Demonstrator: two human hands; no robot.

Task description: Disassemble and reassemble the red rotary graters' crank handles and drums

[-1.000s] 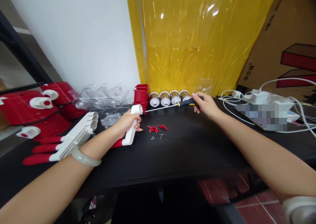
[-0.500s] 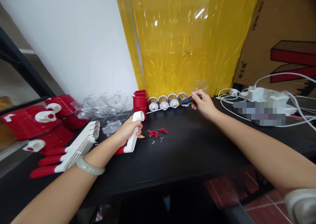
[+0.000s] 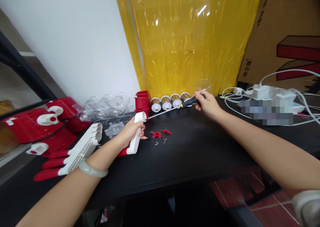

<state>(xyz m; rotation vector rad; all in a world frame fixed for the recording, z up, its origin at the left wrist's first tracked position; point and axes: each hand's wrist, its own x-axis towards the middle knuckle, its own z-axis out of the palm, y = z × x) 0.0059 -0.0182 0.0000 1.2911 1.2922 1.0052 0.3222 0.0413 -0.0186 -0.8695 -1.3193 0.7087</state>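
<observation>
My left hand (image 3: 131, 133) is closed around a white crank handle (image 3: 135, 142) with a red grip, its round end turned up. In my right hand (image 3: 204, 102) is a screwdriver (image 3: 188, 102) with a black and yellow handle, gripped by the fingertips. Its long thin shaft slants down left, and the tip meets the side of the handle's round end. Small red plastic pieces (image 3: 156, 134) and a few screws (image 3: 165, 141) lie on the black table just right of my left hand. Whether the tip sits in a screw is too small to tell.
More white handles with red grips (image 3: 82, 147) lie at left, before red housings (image 3: 32, 123). Clear plastic parts (image 3: 100, 107), red hoppers (image 3: 142, 102) and metal grater drums (image 3: 166, 102) line the back. White cables and chargers (image 3: 261, 92) sit at right.
The screwdriver shaft now slopes more steeply, with its tip slightly lower against the handle's round end. Both hands keep their holds. The whole view has shifted slightly.
</observation>
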